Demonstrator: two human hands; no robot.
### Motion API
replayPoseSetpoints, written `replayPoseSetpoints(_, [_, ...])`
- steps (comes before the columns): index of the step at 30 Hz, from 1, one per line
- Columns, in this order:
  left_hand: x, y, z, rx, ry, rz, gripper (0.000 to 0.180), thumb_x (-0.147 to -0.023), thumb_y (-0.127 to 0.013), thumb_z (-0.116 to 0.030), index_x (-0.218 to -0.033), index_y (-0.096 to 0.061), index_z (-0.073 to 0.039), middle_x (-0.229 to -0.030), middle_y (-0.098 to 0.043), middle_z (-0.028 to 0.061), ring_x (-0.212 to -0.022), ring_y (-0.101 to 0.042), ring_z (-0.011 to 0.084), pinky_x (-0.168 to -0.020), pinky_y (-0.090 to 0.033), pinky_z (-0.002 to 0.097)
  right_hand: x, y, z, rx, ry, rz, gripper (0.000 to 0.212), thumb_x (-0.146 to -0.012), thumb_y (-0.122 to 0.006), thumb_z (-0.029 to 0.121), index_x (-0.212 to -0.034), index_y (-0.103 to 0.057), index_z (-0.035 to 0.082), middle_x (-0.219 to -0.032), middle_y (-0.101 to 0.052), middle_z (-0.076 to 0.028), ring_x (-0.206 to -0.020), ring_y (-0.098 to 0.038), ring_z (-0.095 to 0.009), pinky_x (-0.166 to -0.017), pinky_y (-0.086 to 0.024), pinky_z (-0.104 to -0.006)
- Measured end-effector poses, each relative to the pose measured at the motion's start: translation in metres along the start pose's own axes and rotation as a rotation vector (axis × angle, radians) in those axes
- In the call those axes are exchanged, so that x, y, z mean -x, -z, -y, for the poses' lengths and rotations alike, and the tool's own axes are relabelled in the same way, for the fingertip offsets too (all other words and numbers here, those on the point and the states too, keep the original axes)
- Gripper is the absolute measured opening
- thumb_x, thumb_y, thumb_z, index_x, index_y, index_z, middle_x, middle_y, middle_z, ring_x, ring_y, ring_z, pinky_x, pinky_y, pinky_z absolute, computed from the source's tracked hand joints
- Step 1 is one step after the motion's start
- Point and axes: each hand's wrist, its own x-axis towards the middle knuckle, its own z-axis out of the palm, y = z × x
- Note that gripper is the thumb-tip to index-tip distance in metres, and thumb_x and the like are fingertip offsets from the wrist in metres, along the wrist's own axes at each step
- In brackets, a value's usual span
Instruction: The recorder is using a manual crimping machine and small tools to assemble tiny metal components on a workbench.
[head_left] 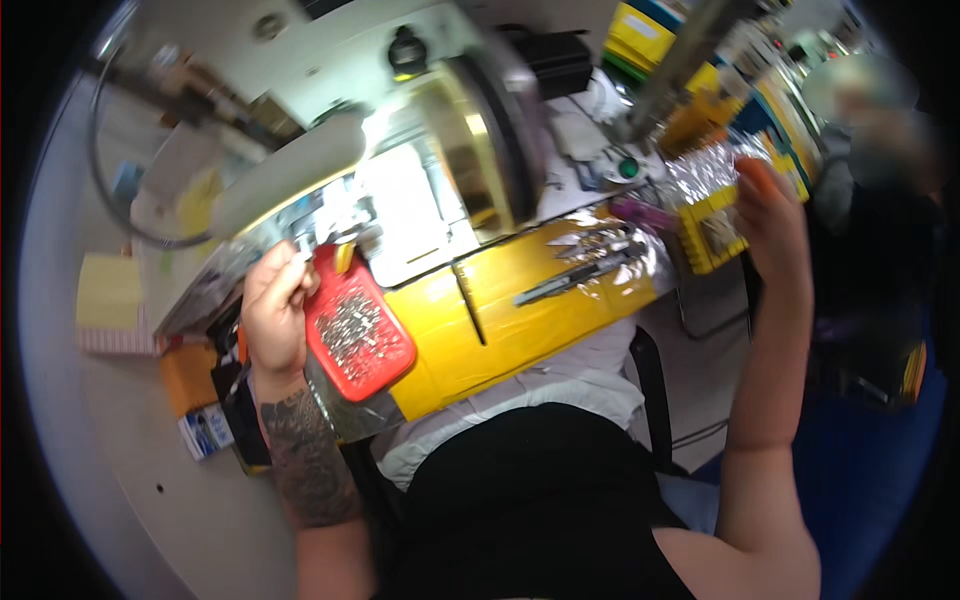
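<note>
My left hand point(272, 305) is closed in a pinch beside the upper left edge of a red tray point(402, 372). A small pale piece shows at its fingertips, too small to name. Many small shiny metal parts point(350, 335) lie in the tray, and a small yellow piece point(344, 258) is at its far end. Out to the right, my right hand point(768, 225) is raised at a yellow bin point(715, 258) topped with clear crinkled plastic point(705, 170). Its fingers look curled, with something orange point(758, 176) at their tips, too blurred to name.
A yellow mat point(430, 360) covers the bench front, bearing a thin black stick point(468, 305), grey tweezers point(575, 277) and other metal tools. Behind stand a bright lamp point(290, 165) and a large rounded machine cover point(465, 150). A blurred person point(870, 240) is at far right.
</note>
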Motion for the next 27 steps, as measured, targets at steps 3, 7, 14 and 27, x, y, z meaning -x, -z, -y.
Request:
replayPoseSetpoints(3, [0.013,-0.002,-0.031,-0.423,-0.046,0.007,0.027,-0.098,-0.054,-0.013,-0.073,-0.045,-0.007,-0.071,-0.043,-0.0039,-0.068,-0.038,0.0060,-0.064,-0.032,0.0269,0.038,0.096,0.004,-0.011,0.013,0.017,0.034,-0.108,-0.054,0.028,-0.130,-0.060,0.003,-0.077,-0.043,0.010,-0.054,-0.034,0.002,-0.046,-0.028,-0.0160])
replayPoseSetpoints(7, [-0.004,-0.018,-0.076,-0.772,-0.291,-0.020,0.026,-0.099,-0.057,-0.014,-0.077,-0.051,-0.002,-0.072,-0.048,-0.0030,-0.070,-0.043,0.0063,-0.063,-0.033,0.0269,0.055,0.246,-0.020,0.552,0.029,-0.640,0.031,-0.107,-0.055,0.020,-0.131,-0.064,0.003,-0.093,-0.061,0.004,-0.064,-0.050,-0.001,-0.057,-0.041,-0.0182])
replayPoseSetpoints(14, [-0.075,0.003,-0.066,-1.129,-0.838,0.312,0.030,-0.096,-0.068,-0.014,-0.121,-0.069,0.004,-0.123,-0.069,0.0111,-0.102,-0.063,0.0153,-0.094,-0.050,0.0315,0.076,-0.046,0.003,0.760,1.100,-0.211,0.011,-0.097,-0.056,0.006,-0.100,-0.062,-0.002,-0.098,-0.062,-0.012,-0.094,-0.059,-0.021,-0.085,-0.049,-0.0316])
replayPoseSetpoints(27, [-0.016,-0.052,-0.076,-0.895,-0.778,0.183,0.017,-0.077,-0.069,-0.006,-0.093,-0.068,-0.001,-0.104,-0.060,0.0142,-0.102,-0.061,0.0279,-0.090,-0.048,0.0373,0.109,-0.293,-0.071,-0.693,-0.021,0.628,0.026,-0.104,-0.059,0.016,-0.119,-0.053,-0.005,-0.108,-0.060,-0.011,-0.095,-0.059,-0.018,-0.087,-0.050,-0.0352])
